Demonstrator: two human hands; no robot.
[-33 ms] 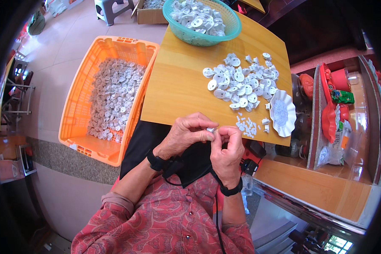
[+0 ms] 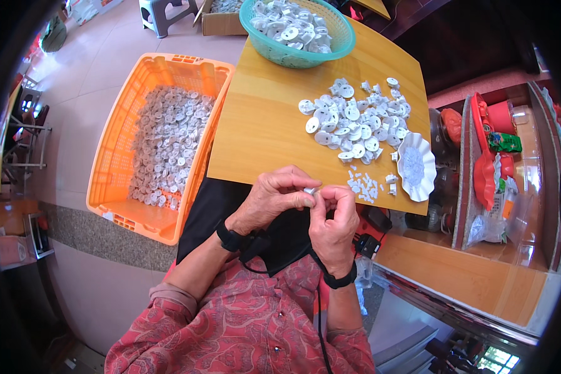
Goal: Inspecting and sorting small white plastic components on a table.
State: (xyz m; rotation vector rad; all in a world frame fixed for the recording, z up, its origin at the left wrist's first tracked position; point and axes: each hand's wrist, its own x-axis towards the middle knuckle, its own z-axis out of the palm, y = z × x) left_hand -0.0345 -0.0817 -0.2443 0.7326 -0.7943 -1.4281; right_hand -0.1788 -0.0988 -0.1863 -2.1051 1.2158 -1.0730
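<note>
My left hand (image 2: 268, 199) pinches a small white plastic part (image 2: 310, 191) between thumb and fingertips, just off the table's near edge. The fingers of my right hand (image 2: 335, 225) are closed and meet the part from the right; whatever they pinch is too small to make out. Beyond my hands, a heap of white round plastic parts (image 2: 355, 132) lies on the wooden table (image 2: 268, 112). Small white slivers (image 2: 364, 187) are scattered nearer to me, beside a scalloped white dish (image 2: 421, 187) holding more small pale pieces.
An orange crate (image 2: 112, 168) full of similar white parts stands left of the table. At the table's far edge sits a green plastic basket (image 2: 293, 58) heaped with white parts. On the right is an open compartment (image 2: 467, 156) with red containers and packets. A grey stool (image 2: 162, 19) stands far left.
</note>
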